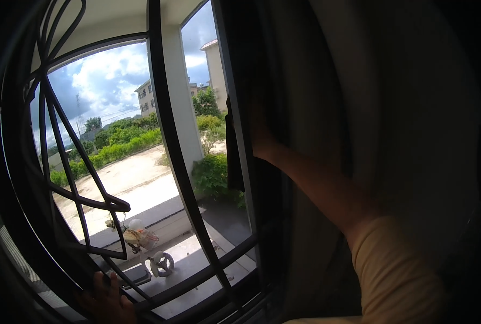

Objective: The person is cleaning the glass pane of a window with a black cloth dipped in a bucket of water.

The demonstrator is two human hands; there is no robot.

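Note:
A dark-framed window (167, 108) with black metal bars fills the left and middle of the view. My left hand (108, 302) is at the lower left, its fingers apart and pointing up beside the window's lower frame. From the lower right my right arm reaches up to the dark upright edge (238, 108) of the window. The right hand (259, 132) is sunk in deep shadow there, so its fingers and anything in them are hidden. Just past that edge hangs a black shape (234, 162), too dark to name.
Curved decorative metalwork (73, 189) covers the left of the window. Outside, a tiled ledge (202, 254) holds a grey ring-shaped object (162, 264) and a clear plastic bag (143, 237). Beyond are a pale yard (127, 173), green bushes (219, 173) and buildings. A dark wall or curtain stands at right.

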